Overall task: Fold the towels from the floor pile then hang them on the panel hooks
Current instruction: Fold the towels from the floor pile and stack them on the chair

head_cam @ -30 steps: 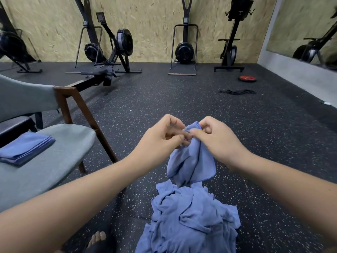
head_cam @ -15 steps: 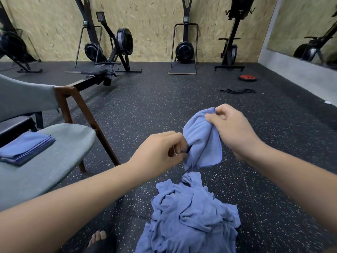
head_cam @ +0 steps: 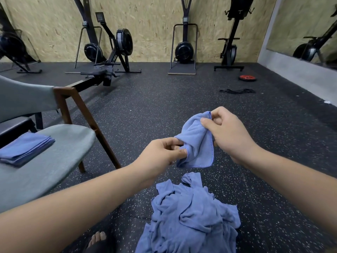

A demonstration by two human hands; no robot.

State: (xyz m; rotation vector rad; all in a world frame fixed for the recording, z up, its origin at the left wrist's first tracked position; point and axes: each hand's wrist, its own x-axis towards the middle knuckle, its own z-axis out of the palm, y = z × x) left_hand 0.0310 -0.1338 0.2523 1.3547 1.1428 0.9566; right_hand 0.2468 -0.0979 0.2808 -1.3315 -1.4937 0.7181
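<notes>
1. L hand: fingers curled, thumb and forefinger pinching the lower-left edge of the blue towel. It sits lower and nearer to me than the R.
2. R hand: fingers curled, thumb on top, pinching the towel's upper corner. It is higher and farther out than the L.
3. Towel: bunched, held in the air btw. both hands, its stitched hem drooping below the R hand, apart from the pile.
4. Floor pile: crumpled blue towels directly below the hands, on the speckled black floor.
5. Folded towels: neat stack on the seat of the grey chair, well to the left of the L hand.
6. My foot: toes visible below the L forearm, just left of the pile.
7. Beyond the hands: rowing machine ahead-left; red weight plate and black band ahead of the R hand, well apart from it.
</notes>
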